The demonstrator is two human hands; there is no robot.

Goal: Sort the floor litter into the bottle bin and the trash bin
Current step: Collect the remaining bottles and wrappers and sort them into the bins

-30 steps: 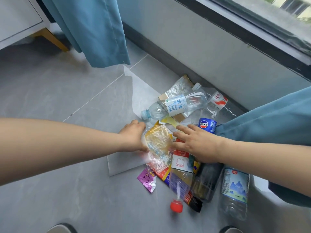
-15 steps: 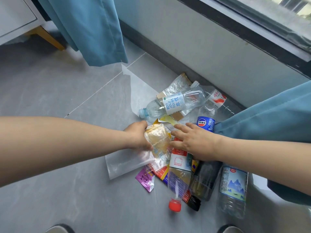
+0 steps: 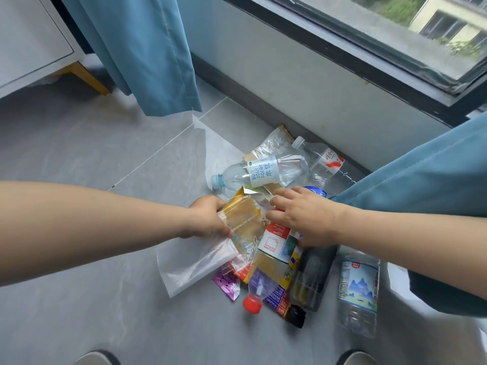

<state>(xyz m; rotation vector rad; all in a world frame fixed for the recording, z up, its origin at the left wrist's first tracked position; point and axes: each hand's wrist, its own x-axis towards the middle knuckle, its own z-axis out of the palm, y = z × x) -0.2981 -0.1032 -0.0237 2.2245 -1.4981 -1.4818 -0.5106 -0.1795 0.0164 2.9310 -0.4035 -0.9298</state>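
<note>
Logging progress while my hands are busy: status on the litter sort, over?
Left hand grips yellow wrapper. Right hand open over red-capped bottle. Bottles lie on floor, no bin in view.

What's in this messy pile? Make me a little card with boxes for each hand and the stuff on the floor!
Left hand: grips a crinkly yellow-and-clear plastic wrapper
Right hand: fingers stretched out, resting on the pile
Under left hand: clear plastic bag
Bottles: clear plastic bottle with pale blue cap; clear plastic bottle with red cap; dark plastic bottle; clear plastic bottle with mountain label
Small litter: small purple wrapper
Bins: not in view
</note>
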